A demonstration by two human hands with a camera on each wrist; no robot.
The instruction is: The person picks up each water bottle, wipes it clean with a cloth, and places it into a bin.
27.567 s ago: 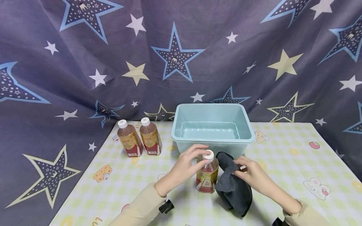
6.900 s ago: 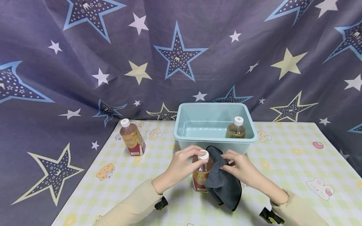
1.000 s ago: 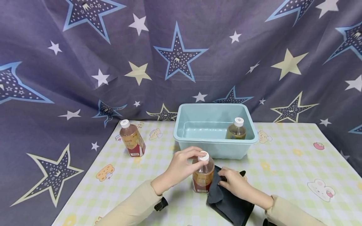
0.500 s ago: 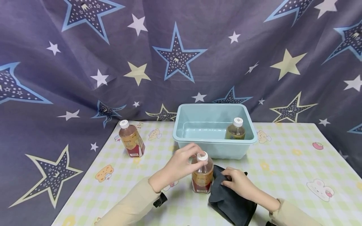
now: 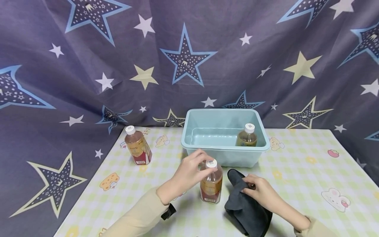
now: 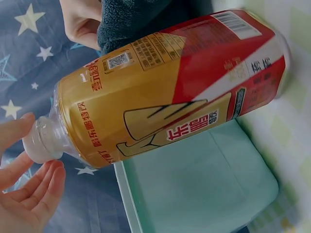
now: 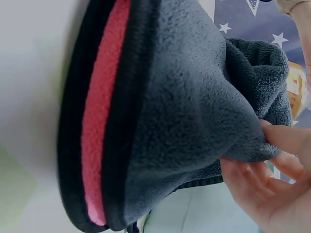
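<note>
My left hand (image 5: 189,171) pinches the white cap of an upright drink bottle (image 5: 211,189) with a gold and red label, standing on the table in front of the bin. In the left wrist view, thumb and fingers are on the bottle's cap (image 6: 43,141). My right hand (image 5: 265,192) grips a dark grey towel (image 5: 247,210) just right of the bottle, with a gap between them. The right wrist view has the towel (image 7: 189,97) bunched at my fingertips, a red strip showing between its black edges.
Behind the hands stands a light blue plastic bin (image 5: 223,154). A capped bottle (image 5: 247,137) is inside it at the right. Another bottle (image 5: 138,148) stands at the table's back left. A star-patterned curtain (image 5: 189,95) hangs behind the checked tablecloth (image 5: 299,171).
Since the oldest frame, one bottle has come to be in the bin and one has left the back left. Over the last second, the towel has moved right, off the held bottle.
</note>
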